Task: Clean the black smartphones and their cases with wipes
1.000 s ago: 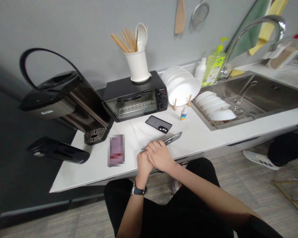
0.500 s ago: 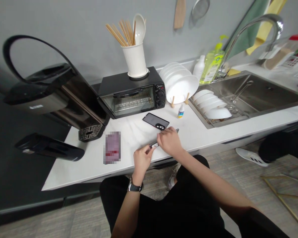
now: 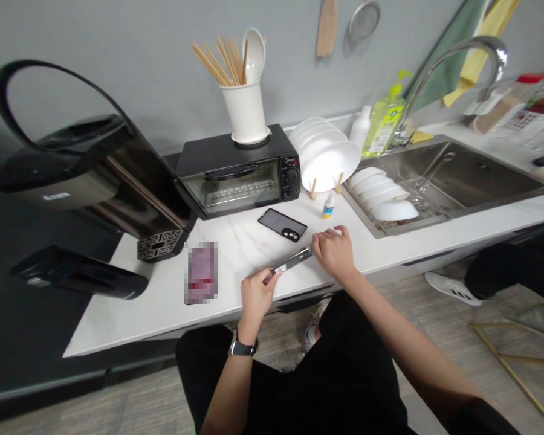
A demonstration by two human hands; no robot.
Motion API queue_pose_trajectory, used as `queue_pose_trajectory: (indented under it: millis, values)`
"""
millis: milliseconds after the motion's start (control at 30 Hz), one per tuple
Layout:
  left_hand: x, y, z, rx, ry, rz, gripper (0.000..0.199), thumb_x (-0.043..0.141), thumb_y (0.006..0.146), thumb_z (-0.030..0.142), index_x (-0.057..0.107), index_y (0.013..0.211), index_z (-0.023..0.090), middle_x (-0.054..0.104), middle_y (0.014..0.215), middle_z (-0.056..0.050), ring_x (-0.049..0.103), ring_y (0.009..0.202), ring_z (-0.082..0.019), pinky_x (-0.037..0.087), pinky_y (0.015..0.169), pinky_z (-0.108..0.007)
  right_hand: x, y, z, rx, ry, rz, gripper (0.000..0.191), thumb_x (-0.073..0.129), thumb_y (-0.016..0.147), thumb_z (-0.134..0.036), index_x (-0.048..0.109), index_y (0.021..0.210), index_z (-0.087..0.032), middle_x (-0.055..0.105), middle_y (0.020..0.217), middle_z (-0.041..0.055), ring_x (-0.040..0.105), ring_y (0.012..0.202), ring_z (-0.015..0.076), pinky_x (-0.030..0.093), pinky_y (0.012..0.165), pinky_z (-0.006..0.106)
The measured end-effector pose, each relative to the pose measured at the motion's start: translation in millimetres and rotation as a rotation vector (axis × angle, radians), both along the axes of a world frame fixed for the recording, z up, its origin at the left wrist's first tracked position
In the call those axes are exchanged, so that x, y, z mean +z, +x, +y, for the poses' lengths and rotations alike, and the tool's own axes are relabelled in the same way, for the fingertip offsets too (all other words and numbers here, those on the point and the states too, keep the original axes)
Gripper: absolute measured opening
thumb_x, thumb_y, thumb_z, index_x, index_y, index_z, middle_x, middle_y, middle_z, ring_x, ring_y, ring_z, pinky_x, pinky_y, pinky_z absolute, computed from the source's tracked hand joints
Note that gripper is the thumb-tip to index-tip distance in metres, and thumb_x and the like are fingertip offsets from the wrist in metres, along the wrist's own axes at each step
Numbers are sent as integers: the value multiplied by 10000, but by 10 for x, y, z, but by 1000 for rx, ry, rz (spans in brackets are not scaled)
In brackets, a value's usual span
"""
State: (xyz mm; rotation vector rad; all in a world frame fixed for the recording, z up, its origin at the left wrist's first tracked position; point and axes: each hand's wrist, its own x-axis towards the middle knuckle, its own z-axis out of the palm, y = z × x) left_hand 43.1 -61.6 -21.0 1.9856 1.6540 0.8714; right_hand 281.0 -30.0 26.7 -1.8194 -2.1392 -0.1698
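Observation:
A slim dark phone, seen nearly edge-on, slants just above the front of the white counter. My left hand, a watch on its wrist, pinches the near-left end between thumb and fingers. Curled fingers of my right hand close round the far-right end; they partly hide it. Just behind the phone lies a black-rimmed phone case with camera holes. A small white bottle with a blue and yellow label stands behind my right hand. Left of my left hand is a blurred-out purple item.
A black toaster oven carries a white utensil holder. Plates stand in a rack beside the sink. At left are a tall black machine and a dark flask. Another person's shoe shows at right.
My right hand has slid to the right along the phone, uncovering its middle. My left hand keeps its hold on the near end. The view has shifted slightly.

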Motion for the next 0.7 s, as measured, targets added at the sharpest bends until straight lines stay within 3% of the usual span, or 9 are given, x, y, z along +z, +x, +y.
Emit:
queue_pose_trajectory:
  millis: [100, 200, 267, 433, 567, 700]
  values:
    - [-11, -10, -15, 0, -6, -1, 391, 624, 964, 431, 653, 664, 182, 639, 607, 12, 469, 565, -111, 340, 598, -234, 69, -462, -15, 127, -49, -18, 476, 426, 1061, -259, 762, 746, -141, 777, 786, 135, 692, 788, 231, 384, 945, 409]
    - [-12, -24, -23, 6, -14, -11, 374, 583, 974, 384, 656, 670, 179, 635, 611, 7, 473, 573, -117, 343, 600, -235, 90, -823, -31, 225, -96, -28, 428, 489, 1040, -306, 795, 779, -162, 791, 795, 109, 711, 772, 215, 424, 856, 362]
    - [-5, -28, -20, 5, -7, -19, 400, 593, 976, 405, 633, 649, 178, 601, 589, 19, 449, 562, -111, 334, 588, -233, 113, -832, 31, 183, -115, -33, 445, 471, 1046, -311, 809, 811, -142, 796, 821, 135, 725, 767, 232, 435, 803, 363]
    - [12, -20, -6, 9, -6, -52, 406, 662, 961, 422, 650, 643, 171, 596, 581, 36, 456, 553, -96, 345, 582, -220, 174, -437, 156, 4, -120, -47, 465, 442, 1053, -277, 799, 832, -76, 782, 816, 204, 735, 746, 274, 436, 761, 372]
    - [-4, -13, -4, -43, -6, -58, 170, 658, 961, 285, 806, 926, 208, 780, 790, -9, 614, 647, -128, 426, 665, -223, 89, -561, -127, 127, -88, -45, 420, 463, 1072, -298, 773, 835, -145, 790, 838, 121, 717, 764, 230, 428, 850, 367]
    - [-32, -19, -25, -33, -4, 85, 232, 603, 942, 146, 817, 869, 200, 785, 748, -35, 607, 602, -141, 391, 629, -245, -73, -874, -364, 213, -47, -13, 408, 451, 1093, -323, 746, 868, -151, 778, 882, 99, 697, 846, 228, 398, 878, 369]
